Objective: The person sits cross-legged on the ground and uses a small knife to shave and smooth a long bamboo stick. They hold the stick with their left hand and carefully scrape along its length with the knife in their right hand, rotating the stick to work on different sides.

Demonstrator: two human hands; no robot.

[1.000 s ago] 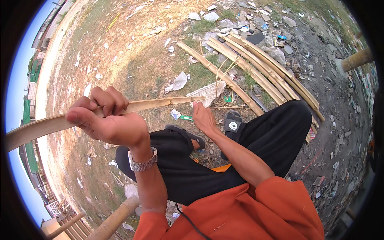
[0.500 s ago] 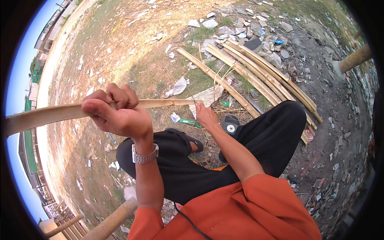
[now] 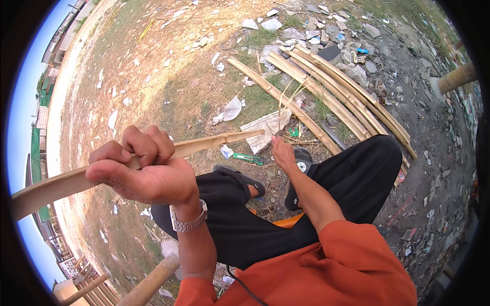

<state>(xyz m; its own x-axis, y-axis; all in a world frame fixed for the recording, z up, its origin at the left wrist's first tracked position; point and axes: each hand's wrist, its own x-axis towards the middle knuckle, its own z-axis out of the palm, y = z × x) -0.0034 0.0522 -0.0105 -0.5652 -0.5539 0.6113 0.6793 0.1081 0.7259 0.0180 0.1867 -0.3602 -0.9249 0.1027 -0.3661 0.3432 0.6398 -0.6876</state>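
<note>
Outdoors, dirt ground (image 3: 153, 92) with dry grass and pale scraps, brightly sunlit further out, shaded close in; buildings (image 3: 57, 43) off at far left. Seated low with knees (image 3: 375, 150) apart, probably to leave working room in between. Holding a bamboo strip (image 3: 204, 144) in the left hand (image 3: 148, 171): fingers curled right over, thumb along the near side, wrapped snug. Likely held part-way along to control the broad tail running out to the left edge of view. Narrow end pointing right, seen over a pale plank (image 3: 259, 144), just short of the right hand (image 3: 284, 153); can't tell whether resting on the plank or hovering above. On the right, fingers folded in, something thin and dark (image 3: 271, 129) at the fingertips — possibly a blade, too small to confirm, so can't tell whether pinched. Extended forward, presumably to meet the strip's end. Green cutter (image 3: 248, 158) lying just left of the right hand, near the plank, within easy reach. Bunch of bamboo strips (image 3: 317, 90) laid out beyond the right knee, roughly parallel — probably for tidiness, with one lone strip (image 3: 284, 100) apart, nearer the plank.
</note>
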